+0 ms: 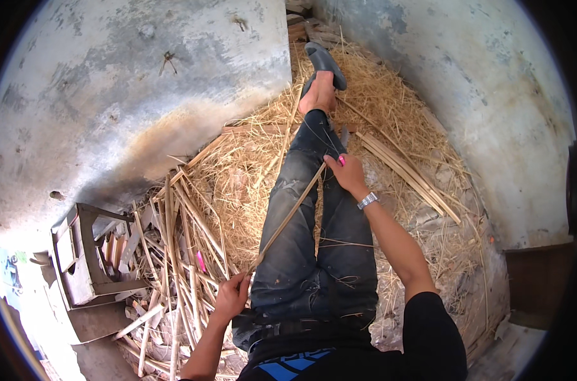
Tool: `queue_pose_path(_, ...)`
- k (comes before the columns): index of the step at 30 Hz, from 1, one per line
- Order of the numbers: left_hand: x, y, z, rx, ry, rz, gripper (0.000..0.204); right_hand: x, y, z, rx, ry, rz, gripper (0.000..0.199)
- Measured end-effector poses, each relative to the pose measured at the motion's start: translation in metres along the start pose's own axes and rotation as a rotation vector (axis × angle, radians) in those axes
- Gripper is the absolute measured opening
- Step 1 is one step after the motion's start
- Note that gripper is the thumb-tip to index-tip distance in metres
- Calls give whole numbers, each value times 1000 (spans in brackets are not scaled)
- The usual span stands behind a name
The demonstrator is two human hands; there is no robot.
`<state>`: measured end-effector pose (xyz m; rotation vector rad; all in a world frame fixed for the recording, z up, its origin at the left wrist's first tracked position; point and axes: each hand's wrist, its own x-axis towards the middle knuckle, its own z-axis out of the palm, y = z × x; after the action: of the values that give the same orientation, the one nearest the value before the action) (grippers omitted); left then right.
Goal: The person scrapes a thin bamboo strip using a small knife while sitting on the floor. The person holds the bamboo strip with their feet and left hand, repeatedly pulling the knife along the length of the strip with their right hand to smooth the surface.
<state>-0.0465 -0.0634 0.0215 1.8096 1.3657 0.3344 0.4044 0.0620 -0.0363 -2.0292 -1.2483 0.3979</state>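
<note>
A long, narrow bamboo strip [290,218] lies slantwise over my dark trousers [348,267]. My left hand [232,296], beside my hip, is closed on its near end. At the strip's far end, near my shins, my right hand [347,174] is closed around a pink-handled tool [342,160]. A grey, blade-like piece [344,136] shows just beyond those fingers, and the strip meets the thumb there. How the right fingers divide between tool and strip is hidden. Thin fibres [345,242] cling to the trousers.
Bamboo sticks [174,254] lie piled at my left, near a worn wooden stool frame [88,257]. Several split strips [409,174] rest to the right on straw [390,89]. Stained walls [155,76] stand on both sides. My feet wear grey slippers [325,63].
</note>
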Motion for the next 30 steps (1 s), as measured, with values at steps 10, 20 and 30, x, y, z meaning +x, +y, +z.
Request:
queue_pose_path(10, -2, 0, -2, -21, -18, -36, 24, -24, -14, -14, 210, -97, -102, 53)
queue_pose_path(20, -2, -1, 3, -25, 4, -20, 22, -40, -17, 3, 14, -84, -52, 47)
queue_pose_path(30, 12, -7, 0, 75, 7, 75, 21, -47, -18, 27, 158, -148, 15, 50)
